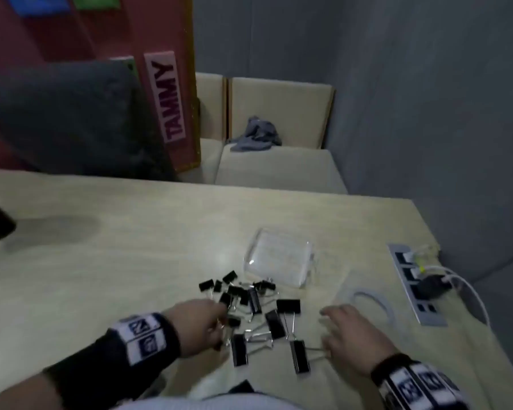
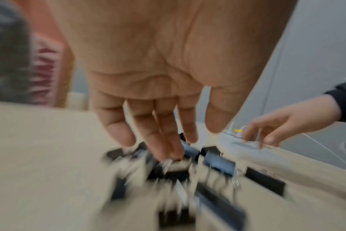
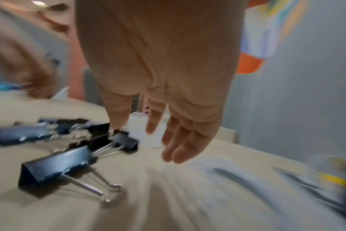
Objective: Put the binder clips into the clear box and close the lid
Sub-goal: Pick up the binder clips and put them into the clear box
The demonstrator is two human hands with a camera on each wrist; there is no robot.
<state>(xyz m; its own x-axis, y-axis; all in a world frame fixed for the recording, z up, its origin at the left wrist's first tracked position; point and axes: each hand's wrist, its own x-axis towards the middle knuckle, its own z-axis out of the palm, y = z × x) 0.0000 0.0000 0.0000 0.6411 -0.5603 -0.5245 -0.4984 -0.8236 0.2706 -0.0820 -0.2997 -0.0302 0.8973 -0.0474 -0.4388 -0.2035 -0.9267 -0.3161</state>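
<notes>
Table [image 1: 101, 261]: clips [image 1: 249, 303] piled w/ left hand [image 1: 202, 324] fingertips on them, grip unclear; right hand [image 1: 353, 335] loose, empty; box [image 1: 279, 258] lid shut.

black sleeves [image 1: 80, 368], black-and-white patterned wristbands [image 1: 144, 335]

The room is dim and grey in the head view, with a small white shine on the see-through plastic box [image 1: 279, 258] and a soft dark shadow on the pale wooden table [image 1: 101, 261]. Both wrist views are brighter but smeared with blur. The black metal binder clips [image 2: 219, 165] look streaky, worst near the edges.
</notes>
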